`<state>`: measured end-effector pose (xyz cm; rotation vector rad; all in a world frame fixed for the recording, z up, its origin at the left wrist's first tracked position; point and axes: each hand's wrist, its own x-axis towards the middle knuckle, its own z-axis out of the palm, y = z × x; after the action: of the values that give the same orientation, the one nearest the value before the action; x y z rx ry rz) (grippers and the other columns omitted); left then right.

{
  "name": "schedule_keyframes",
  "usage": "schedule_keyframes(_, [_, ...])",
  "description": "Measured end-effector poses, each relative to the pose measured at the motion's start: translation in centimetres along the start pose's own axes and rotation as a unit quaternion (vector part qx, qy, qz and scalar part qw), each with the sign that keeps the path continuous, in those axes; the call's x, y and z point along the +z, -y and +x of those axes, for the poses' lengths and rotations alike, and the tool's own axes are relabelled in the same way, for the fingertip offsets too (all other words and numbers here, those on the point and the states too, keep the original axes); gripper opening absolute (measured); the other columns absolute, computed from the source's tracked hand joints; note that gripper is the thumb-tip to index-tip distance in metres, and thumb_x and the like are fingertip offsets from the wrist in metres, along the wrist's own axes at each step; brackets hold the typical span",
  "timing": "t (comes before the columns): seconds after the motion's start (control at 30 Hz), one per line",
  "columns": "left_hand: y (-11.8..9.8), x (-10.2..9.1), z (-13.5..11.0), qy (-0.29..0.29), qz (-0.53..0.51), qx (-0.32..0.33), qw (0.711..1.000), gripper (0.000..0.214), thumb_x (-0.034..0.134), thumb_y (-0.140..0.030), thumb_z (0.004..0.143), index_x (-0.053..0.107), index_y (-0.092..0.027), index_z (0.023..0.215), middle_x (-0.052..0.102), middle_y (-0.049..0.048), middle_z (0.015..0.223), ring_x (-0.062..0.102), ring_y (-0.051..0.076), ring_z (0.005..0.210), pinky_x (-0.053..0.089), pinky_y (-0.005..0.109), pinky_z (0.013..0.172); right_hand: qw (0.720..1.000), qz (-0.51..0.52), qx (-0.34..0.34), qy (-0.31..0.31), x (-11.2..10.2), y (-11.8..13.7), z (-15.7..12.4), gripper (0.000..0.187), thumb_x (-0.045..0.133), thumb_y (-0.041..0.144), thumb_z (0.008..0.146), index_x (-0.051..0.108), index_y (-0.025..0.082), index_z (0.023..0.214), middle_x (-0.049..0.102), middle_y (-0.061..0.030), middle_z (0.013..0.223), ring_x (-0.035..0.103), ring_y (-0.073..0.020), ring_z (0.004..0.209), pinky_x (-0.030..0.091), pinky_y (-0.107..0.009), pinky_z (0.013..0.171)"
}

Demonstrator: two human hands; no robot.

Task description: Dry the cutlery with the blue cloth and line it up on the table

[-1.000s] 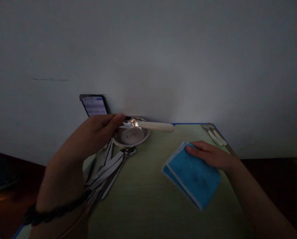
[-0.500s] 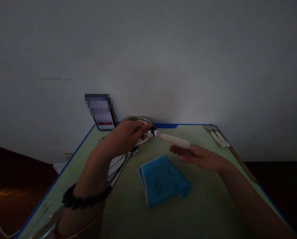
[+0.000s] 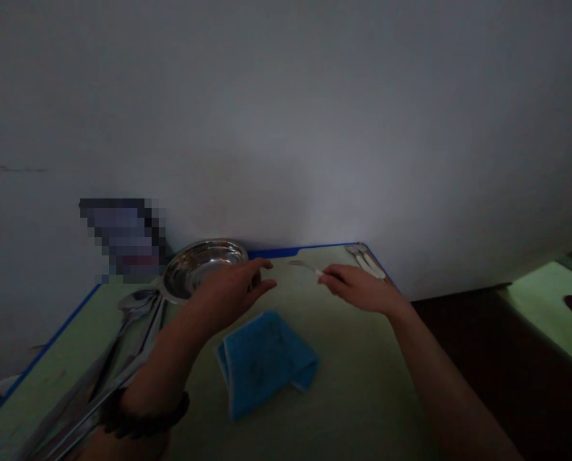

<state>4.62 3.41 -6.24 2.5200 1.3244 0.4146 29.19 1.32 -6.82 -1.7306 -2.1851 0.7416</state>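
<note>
My right hand is closed around the pale handle of a fork, whose metal tines point left above the table. Thumb and fingers apart, my left hand holds nothing; it is in front of a shiny metal bowl and left of the fork's tines. A folded blue cloth with dark stains lies on the table below and between both hands.
More white-handled cutlery lies at the table's far right corner. Long metal utensils rest along the left side, beside my left forearm. A blurred phone leans on the wall at the back left.
The fork has passed from my left hand to my right, which has closed on its handle. My left hand has let go and opened. The view has turned right.
</note>
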Motion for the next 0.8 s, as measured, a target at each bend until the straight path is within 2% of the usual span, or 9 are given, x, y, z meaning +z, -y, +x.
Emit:
schedule_keyframes(0.07, [-0.3, 1.3, 0.2, 0.015, -0.008, -0.011, 1.000, 0.036, 0.038, -0.041, 0.087, 0.051, -0.019, 0.113, 0.066, 0.0046, 0.081, 0.060, 0.018, 0.070, 0.042, 0.027, 0.063, 0.992, -0.065, 0.069, -0.087, 0.1, -2.2, 0.8, 0.031, 0.039, 0.034, 0.088, 0.060, 0.010, 0.090, 0.061, -0.0109, 0.082, 0.055, -0.0181, 0.079, 0.040, -0.028, 0.070])
schedule_keyframes(0.13, [-0.8, 2.6, 0.4, 0.045, -0.017, 0.016, 0.999, 0.032, 0.037, -0.037, 0.088, 0.053, -0.019, 0.110, 0.066, 0.0051, 0.083, 0.060, 0.018, 0.074, 0.042, 0.027, 0.065, 0.979, -0.098, 0.115, -0.140, 0.9, -4.1, 1.7, 0.027, 0.041, 0.024, 0.086, 0.058, 0.006, 0.098, 0.060, -0.0178, 0.094, 0.055, -0.0231, 0.091, 0.039, -0.032, 0.076])
schedule_keyframes(0.2, [-1.3, 3.5, 0.5, 0.064, -0.020, 0.035, 0.997, 0.027, 0.041, -0.036, 0.087, 0.057, -0.021, 0.102, 0.066, 0.0038, 0.084, 0.060, 0.017, 0.073, 0.042, 0.026, 0.063, 0.967, -0.117, 0.139, -0.177, 2.2, -5.3, 2.4, 0.028, 0.044, 0.019, 0.084, 0.055, 0.006, 0.106, 0.056, -0.0191, 0.104, 0.053, -0.0240, 0.097, 0.039, -0.031, 0.079])
schedule_keyframes(0.3, [-1.6, 4.1, 0.5, 0.077, -0.022, 0.045, 0.996, 0.024, 0.042, -0.036, 0.086, 0.060, -0.022, 0.095, 0.066, 0.0029, 0.083, 0.060, 0.017, 0.072, 0.041, 0.024, 0.060, 0.955, -0.137, 0.148, -0.218, 4.0, -5.9, 3.1, 0.034, 0.040, 0.013, 0.083, 0.050, 0.007, 0.116, 0.050, -0.0196, 0.113, 0.055, -0.0240, 0.096, 0.041, -0.031, 0.077])
schedule_keyframes(0.43, [-1.4, 5.1, 0.6, 0.075, -0.030, 0.038, 0.996, 0.028, 0.040, -0.036, 0.087, 0.056, -0.023, 0.105, 0.067, 0.0026, 0.085, 0.061, 0.018, 0.075, 0.042, 0.025, 0.063, 0.942, -0.153, 0.134, -0.268, 5.4, -6.1, 3.2, 0.046, 0.038, 0.011, 0.082, 0.037, 0.007, 0.128, 0.042, -0.0206, 0.121, 0.054, -0.0238, 0.097, 0.042, -0.033, 0.079])
schedule_keyframes(0.5, [-1.4, 6.1, 0.7, 0.069, -0.033, 0.029, 0.997, 0.028, 0.040, -0.034, 0.087, 0.055, -0.023, 0.108, 0.068, 0.0027, 0.089, 0.061, 0.018, 0.077, 0.041, 0.025, 0.065, 0.938, -0.159, 0.120, -0.284, 5.7, -6.4, 3.0, 0.046, 0.039, 0.012, 0.083, 0.037, 0.010, 0.129, 0.042, -0.0183, 0.120, 0.053, -0.0229, 0.099, 0.041, -0.033, 0.082])
schedule_keyframes(0.63, [-1.4, 8.1, 0.9, 0.046, -0.026, -0.001, 0.999, 0.026, 0.037, -0.030, 0.087, 0.055, -0.023, 0.105, 0.068, 0.0033, 0.089, 0.061, 0.019, 0.076, 0.040, 0.027, 0.065, 0.940, -0.162, 0.093, -0.287, 5.7, -7.0, 2.2, 0.033, 0.037, 0.019, 0.087, 0.053, 0.015, 0.116, 0.053, -0.0128, 0.102, 0.053, -0.0210, 0.093, 0.041, -0.031, 0.082])
schedule_keyframes(0.8, [-1.2, 8.4, 1.0, 0.037, -0.022, -0.008, 0.999, 0.023, 0.037, -0.028, 0.087, 0.055, -0.026, 0.102, 0.068, 0.0009, 0.092, 0.062, 0.017, 0.077, 0.039, 0.026, 0.065, 0.938, -0.154, 0.083, -0.298, 5.4, -7.0, 1.9, 0.031, 0.035, 0.027, 0.089, 0.061, 0.013, 0.100, 0.058, -0.0107, 0.088, 0.053, -0.0212, 0.091, 0.039, -0.032, 0.086])
